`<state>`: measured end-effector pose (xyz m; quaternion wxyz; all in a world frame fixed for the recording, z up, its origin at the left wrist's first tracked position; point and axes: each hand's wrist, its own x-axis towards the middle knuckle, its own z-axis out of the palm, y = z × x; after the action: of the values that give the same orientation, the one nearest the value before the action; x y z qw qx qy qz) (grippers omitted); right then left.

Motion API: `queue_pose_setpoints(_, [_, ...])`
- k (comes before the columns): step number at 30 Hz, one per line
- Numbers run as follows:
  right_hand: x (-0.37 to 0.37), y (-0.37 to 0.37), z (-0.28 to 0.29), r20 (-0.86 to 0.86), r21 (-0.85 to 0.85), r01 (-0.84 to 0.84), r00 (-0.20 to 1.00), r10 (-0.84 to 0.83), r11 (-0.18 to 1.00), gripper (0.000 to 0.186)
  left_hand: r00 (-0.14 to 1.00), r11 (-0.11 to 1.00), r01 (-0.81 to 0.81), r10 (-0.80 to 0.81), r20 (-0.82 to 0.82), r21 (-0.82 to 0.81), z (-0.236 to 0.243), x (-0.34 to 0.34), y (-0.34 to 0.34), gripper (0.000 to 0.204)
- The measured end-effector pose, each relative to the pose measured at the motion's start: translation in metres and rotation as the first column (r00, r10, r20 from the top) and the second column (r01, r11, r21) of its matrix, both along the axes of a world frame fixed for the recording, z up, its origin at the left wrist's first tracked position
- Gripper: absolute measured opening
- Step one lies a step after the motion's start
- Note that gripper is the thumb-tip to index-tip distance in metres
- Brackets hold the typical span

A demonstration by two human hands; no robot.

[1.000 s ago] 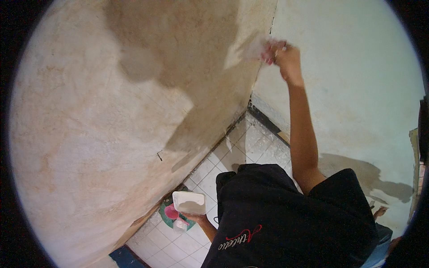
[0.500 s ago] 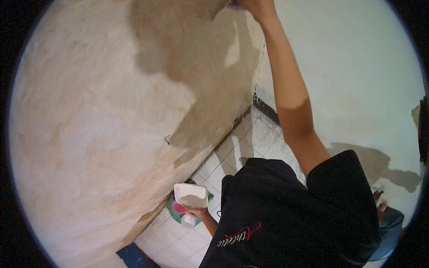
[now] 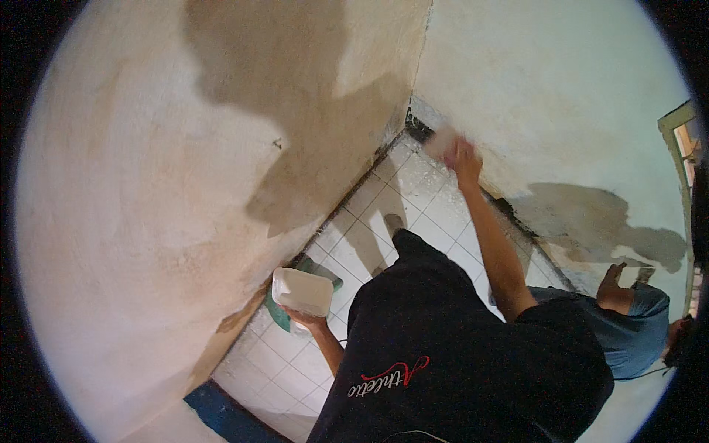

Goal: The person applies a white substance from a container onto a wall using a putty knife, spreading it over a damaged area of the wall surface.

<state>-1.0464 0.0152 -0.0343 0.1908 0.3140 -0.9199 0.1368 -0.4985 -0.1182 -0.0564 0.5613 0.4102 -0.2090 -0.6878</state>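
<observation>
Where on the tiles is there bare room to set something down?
Tiles between the left wall and the foot look free; so do those between the green thing and the blue strip. Crowded: around the left hand and its white tub near the green thing, and on the right, beside another person.

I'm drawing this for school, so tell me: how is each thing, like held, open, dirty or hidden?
White tub: open, held up by the left hand.
Pale thing: in the right hand, blurred.
Left wall: stained.
Floor tiles: speckled white near the corner.
Green thing: partly hidden behind the tub.
</observation>
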Motion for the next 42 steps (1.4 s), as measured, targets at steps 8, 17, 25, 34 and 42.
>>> queue_pose_setpoints(8, [0.079, 0.339, -0.247, 0.732, -0.013, 0.401, 0.628, -0.265, 0.916, 0.039, 0.961, 0.989, 0.143, -0.133, -0.244, 0.026, -0.031, 0.041, 0.032, 0.064])
queue_pose_setpoints(17, [0.206, 0.261, -0.133, 0.982, -0.181, 0.883, 0.142, 0.121, 0.433, 0.024, 0.987, 0.998, 0.060, -0.058, -0.149, 0.010, 0.009, 0.065, 0.066, 0.063])
queue_pose_setpoints(25, [0.232, 0.265, -0.147, 0.880, -0.433, 0.759, 0.240, 0.410, 0.487, 0.025, 0.974, 0.998, 0.066, -0.066, -0.217, -0.006, 0.048, 0.064, 0.119, 0.063])
queue_pose_setpoints(34, [0.296, 0.268, -0.071, 0.853, -0.283, 0.893, 0.068, 0.517, 0.349, 0.031, 0.979, 0.993, 0.100, -0.111, -0.171, -0.069, 0.072, 0.084, 0.190, 0.064])
queue_pose_setpoints(42, [0.332, 0.322, -0.077, 0.856, -0.093, 0.942, -0.090, 0.509, 0.322, 0.033, 0.978, 0.985, 0.102, -0.073, -0.195, 0.140, 0.088, 0.106, 0.249, 0.057])
